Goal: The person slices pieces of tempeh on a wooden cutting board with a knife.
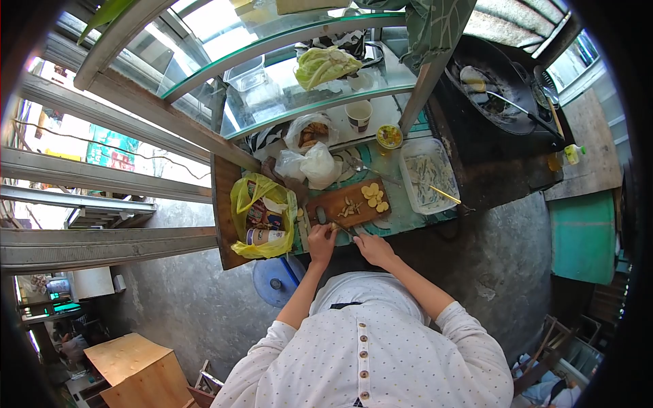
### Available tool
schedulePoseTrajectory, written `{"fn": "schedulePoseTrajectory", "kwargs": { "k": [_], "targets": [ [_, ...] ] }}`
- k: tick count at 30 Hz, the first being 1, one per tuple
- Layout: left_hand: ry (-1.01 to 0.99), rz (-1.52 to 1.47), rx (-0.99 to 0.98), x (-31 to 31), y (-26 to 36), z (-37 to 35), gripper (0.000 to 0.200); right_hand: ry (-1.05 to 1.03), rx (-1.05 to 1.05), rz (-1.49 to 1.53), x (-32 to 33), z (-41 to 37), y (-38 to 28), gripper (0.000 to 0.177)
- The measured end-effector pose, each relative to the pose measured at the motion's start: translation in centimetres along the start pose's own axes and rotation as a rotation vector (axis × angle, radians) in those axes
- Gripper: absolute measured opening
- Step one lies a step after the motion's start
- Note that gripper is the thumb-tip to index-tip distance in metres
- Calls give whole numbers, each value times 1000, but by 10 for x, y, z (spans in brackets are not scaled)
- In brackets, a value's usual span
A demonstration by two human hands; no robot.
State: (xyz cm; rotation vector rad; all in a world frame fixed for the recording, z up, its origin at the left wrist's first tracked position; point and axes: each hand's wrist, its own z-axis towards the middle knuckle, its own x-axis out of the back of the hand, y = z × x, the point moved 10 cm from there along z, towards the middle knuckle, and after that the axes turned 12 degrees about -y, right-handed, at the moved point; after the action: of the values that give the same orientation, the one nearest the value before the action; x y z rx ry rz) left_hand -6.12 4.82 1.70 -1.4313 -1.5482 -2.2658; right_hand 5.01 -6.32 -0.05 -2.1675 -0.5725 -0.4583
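Note:
My right hand [374, 249] is closed round the handle of a knife [345, 230], whose blade points left toward my other hand. At the near edge of the wooden cutting board [329, 202], my left hand [322, 243] has its fingers pinched together beside the blade. What they hold is too small to make out. Round pale-yellow slices [375, 195] lie at the board's right end. Smaller cut strips [349, 207] are heaped in its middle. A dark oval piece [321, 215] is near the left end.
Left of the board sits a yellow plastic bag [292, 228] of packets. White bags [320, 166], a paper cup [358, 117] and a small yellow-topped cup [390, 137] stand behind. A plastic tub [408, 178] is at right, a wok [496, 117] beyond.

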Motion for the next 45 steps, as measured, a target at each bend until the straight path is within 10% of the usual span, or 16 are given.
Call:
{"fn": "schedulePoseTrajectory", "kwargs": {
  "k": [10, 21, 29, 38, 45],
  "targets": [
    [-12, -86, 108, 1, -10, -2, 23, 269, 141, 176, 5, 17, 24, 36],
    [-220, -1064, 512, -38, -63, -14, 29, -335, 102, 1047, -49, 28, 35, 33],
    [-305, -1345, 669, -50, -70, -24, 29, -250, 25, 979, -54, 40, 53, 36],
    [-211, -898, 524, -24, -72, -9, 29, -114, -58, 676, -32, 14, 76, 39],
    [-8, 112, 145, 26, -29, 26, 26, 148, 107, 454, -3, 12, 63, 33]
  ]
}}
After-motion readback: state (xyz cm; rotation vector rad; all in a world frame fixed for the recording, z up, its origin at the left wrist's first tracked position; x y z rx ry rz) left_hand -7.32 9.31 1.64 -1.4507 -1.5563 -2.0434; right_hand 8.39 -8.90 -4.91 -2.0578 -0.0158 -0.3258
